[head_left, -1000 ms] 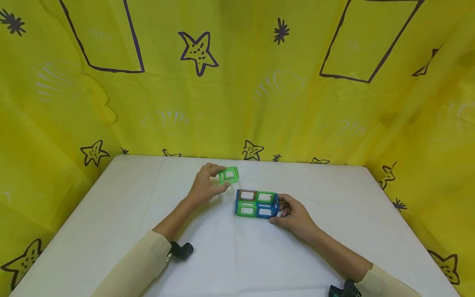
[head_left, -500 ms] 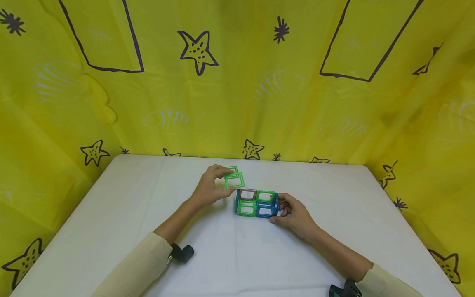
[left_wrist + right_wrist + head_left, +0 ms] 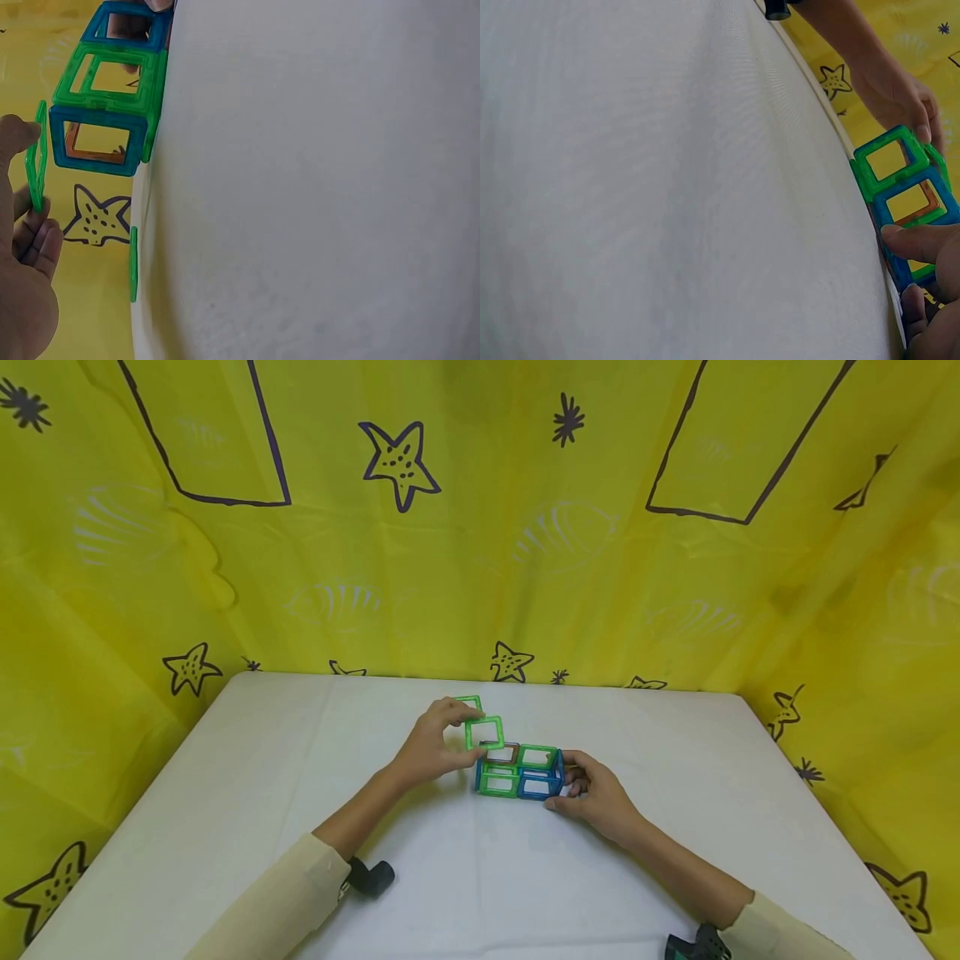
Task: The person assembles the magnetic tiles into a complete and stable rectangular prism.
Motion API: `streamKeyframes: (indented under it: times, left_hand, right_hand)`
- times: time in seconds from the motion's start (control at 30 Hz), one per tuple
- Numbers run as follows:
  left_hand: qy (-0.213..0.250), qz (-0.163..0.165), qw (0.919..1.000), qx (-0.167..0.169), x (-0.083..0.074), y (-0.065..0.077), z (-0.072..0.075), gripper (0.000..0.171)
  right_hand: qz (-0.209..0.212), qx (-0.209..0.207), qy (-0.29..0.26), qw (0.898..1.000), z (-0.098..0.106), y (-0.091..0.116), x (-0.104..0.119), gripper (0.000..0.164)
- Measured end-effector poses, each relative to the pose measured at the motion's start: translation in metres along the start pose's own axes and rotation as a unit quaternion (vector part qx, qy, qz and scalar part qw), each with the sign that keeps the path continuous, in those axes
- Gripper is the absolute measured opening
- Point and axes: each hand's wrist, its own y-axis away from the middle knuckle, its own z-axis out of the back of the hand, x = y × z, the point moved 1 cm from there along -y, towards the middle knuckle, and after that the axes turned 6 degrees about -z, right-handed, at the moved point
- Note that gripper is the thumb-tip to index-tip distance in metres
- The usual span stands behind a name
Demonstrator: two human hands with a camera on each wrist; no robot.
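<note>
An open-topped box of magnetic tiles (image 3: pixel 518 783) stands on the table, its frames green, blue and brownish-orange. My left hand (image 3: pixel 429 747) pinches a green square magnetic tile (image 3: pixel 500 732) between thumb and fingers, upright, overlapping the box's back left corner in the head view. In the left wrist view that tile (image 3: pixel 43 142) appears edge-on beside the box's blue end tile (image 3: pixel 98 165). My right hand (image 3: pixel 596 793) grips the box's right end, thumb (image 3: pixel 911 238) on a blue front tile. Another green tile (image 3: pixel 468 697) lies on the table behind my left fingers, partly hidden.
The table (image 3: pixel 420 893) has a white cover, and its far edge meets a yellow curtain (image 3: pixel 480 568) with drawn starfish and fish. Black cameras sit at my left wrist (image 3: pixel 371 877) and right wrist (image 3: pixel 697 945).
My left hand has moved right toward the box with one green tile, which has slid apart from the other green tile behind it. My right hand stays at the box's right end.
</note>
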Motion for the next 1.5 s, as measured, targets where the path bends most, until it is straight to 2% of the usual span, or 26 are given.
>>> streamKeyframes:
  times: [0.3, 0.57, 0.83, 1.33, 1.5]
  left_hand:
    - [0.009, -0.011, 0.9997, 0.021, -0.011, 0.001, -0.005, 0.048]
    - [0.025, -0.004, 0.9988, 0.041, -0.015, 0.001, -0.010, 0.047]
    - [0.012, -0.009, 0.9981, 0.059, -0.017, 0.002, -0.012, 0.048]
    - [-0.008, -0.028, 0.9970, 0.072, -0.018, 0.003, -0.013, 0.047]
    - [-0.015, -0.026, 0.9965, 0.078, -0.019, 0.003, -0.013, 0.047]
  right_hand:
    - [0.005, 0.001, -0.007, 1.000, 0.000, 0.001, 0.001, 0.071]
    - [0.006, 0.001, -0.010, 1.000, -0.001, 0.001, 0.000, 0.071]
    - [0.008, 0.001, -0.008, 1.000, -0.001, 0.001, 0.000, 0.070]
    - [0.005, 0.001, 0.008, 1.000, 0.000, -0.001, 0.000, 0.070]
    - [0.003, 0.000, 0.005, 1.000, 0.000, -0.001, 0.000, 0.069]
